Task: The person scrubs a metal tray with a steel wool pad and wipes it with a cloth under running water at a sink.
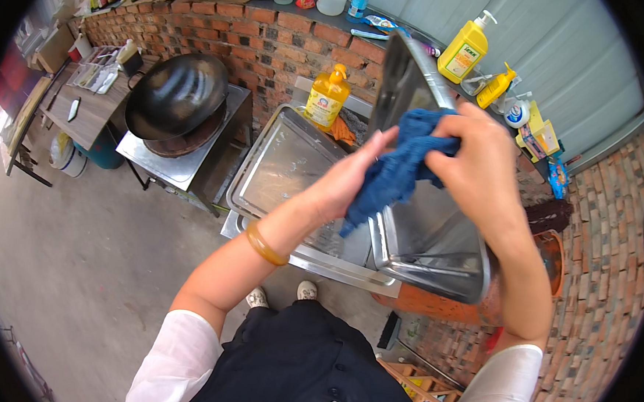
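A crumpled dark blue cloth (401, 165) is held up between my two hands. My right hand (479, 155) pinches its upper right part with bent fingers. My left hand (357, 174) grips the lower left side, most of its fingers hidden behind the fabric. Just beneath the cloth is a deep metal pan (437, 245), its rim toward my right forearm. Another steel pan (403, 77) stands on edge behind my hands. A shallow rectangular metal tray (284, 162) lies under my left forearm, on the sink unit.
A yellow pump bottle (328, 97) stands behind the tray. To the left, a black wok (177, 96) sits on a metal stove (192, 149). Bottles, including a large yellow one (464, 47), line the brick ledge. An orange tub (441, 304) is below right.
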Available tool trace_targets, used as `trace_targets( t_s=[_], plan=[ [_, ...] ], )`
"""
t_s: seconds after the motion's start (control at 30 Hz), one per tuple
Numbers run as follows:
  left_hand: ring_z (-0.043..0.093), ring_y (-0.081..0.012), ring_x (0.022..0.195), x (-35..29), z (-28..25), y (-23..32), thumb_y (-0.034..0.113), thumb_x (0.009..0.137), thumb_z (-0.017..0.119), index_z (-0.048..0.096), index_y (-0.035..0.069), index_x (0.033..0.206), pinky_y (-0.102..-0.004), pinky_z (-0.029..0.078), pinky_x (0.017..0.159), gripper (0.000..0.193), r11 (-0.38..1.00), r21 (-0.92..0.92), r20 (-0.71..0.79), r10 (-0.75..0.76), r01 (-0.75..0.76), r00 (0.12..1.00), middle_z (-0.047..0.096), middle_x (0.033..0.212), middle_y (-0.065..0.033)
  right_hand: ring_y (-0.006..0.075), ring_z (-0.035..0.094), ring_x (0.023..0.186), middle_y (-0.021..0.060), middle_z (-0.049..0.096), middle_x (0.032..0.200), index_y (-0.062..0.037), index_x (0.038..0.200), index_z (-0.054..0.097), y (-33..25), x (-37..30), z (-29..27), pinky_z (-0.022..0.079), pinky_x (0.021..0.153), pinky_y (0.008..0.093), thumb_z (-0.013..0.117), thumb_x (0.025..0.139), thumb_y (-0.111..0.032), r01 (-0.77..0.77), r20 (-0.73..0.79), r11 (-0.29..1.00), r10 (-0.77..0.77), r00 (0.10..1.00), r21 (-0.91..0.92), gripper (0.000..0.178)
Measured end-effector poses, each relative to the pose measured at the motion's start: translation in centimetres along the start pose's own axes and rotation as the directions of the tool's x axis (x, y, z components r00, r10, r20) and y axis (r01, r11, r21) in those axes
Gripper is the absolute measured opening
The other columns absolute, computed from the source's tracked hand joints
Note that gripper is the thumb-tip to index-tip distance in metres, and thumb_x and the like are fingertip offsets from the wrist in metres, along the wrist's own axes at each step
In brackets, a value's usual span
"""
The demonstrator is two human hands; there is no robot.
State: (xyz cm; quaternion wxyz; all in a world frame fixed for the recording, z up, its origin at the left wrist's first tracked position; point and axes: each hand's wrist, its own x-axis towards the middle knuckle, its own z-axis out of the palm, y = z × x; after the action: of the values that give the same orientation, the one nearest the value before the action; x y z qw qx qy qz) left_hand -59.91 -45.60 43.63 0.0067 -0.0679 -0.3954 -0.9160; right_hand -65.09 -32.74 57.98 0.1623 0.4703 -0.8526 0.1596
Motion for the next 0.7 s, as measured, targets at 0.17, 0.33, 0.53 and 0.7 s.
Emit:
trace_targets(
  t_s=[0.17, 0.33, 0.53, 0.7],
  plan=[
    [0.050, -0.0162, 0.117, -2.4, -3.3, 3.5, 0.047, 0.098, 0.034, 0.039, 0.004, 0.134, -0.0322, 0.041, 0.098, 0.057, 0.996, 0.075, -0.117, -0.043, 0.052, 0.992, 0.051, 0.128, -0.0101, 0.0349, 0.062, 0.079, 0.0163, 0.062, 0.084, -0.0052, 0.078, 0.069, -1.9, 1.1, 9.0, 0.050, 0.071, 0.0403, 0.068, 0.065, -0.013, -0.105, 0.088, 0.977, 0.090, 0.992, 0.185, 0.016],
    [0.059, -0.0143, 0.096, -4.6, -6.9, 3.9, 0.049, 0.096, 0.040, 0.056, 0.010, 0.116, -0.0314, 0.046, 0.086, 0.046, 0.982, 0.167, -0.369, -0.021, 0.089, 0.929, 0.062, 0.104, -0.0028, 0.0357, 0.064, 0.075, 0.0154, 0.061, 0.091, -0.0103, 0.079, 0.070, -6.6, 1.2, 15.4, 0.051, 0.071, 0.0440, 0.067, 0.067, -0.013, -0.093, 0.108, 0.972, 0.070, 0.992, 0.216, 0.013],
    [0.061, -0.0212, 0.103, -8.8, -14.4, 5.4, 0.054, 0.093, 0.040, 0.058, 0.007, 0.113, -0.0364, 0.048, 0.091, 0.055, 0.983, -0.132, -0.371, -0.167, 0.126, 0.913, 0.063, 0.111, -0.0114, 0.0332, 0.055, 0.089, 0.0132, 0.052, 0.099, -0.0062, 0.078, 0.065, -11.7, 1.5, 21.2, 0.047, 0.073, 0.0414, 0.064, 0.067, -0.006, 0.113, -0.204, 0.898, -0.026, 0.979, 0.425, 0.011],
    [0.061, -0.0137, 0.067, -11.1, -24.6, 4.7, 0.051, 0.093, 0.044, 0.062, 0.016, 0.103, -0.0270, 0.051, 0.060, 0.041, 0.968, -0.137, -0.377, -0.246, 0.208, 0.893, 0.065, 0.081, 0.0000, 0.0061, 0.047, 0.064, -0.0006, 0.051, 0.066, -0.0014, 0.082, 0.057, -12.7, 5.0, 21.6, 0.040, 0.059, 0.0226, 0.056, 0.082, -0.005, -0.217, 0.080, 0.347, 0.370, 0.926, 0.912, 0.003]
  ],
)
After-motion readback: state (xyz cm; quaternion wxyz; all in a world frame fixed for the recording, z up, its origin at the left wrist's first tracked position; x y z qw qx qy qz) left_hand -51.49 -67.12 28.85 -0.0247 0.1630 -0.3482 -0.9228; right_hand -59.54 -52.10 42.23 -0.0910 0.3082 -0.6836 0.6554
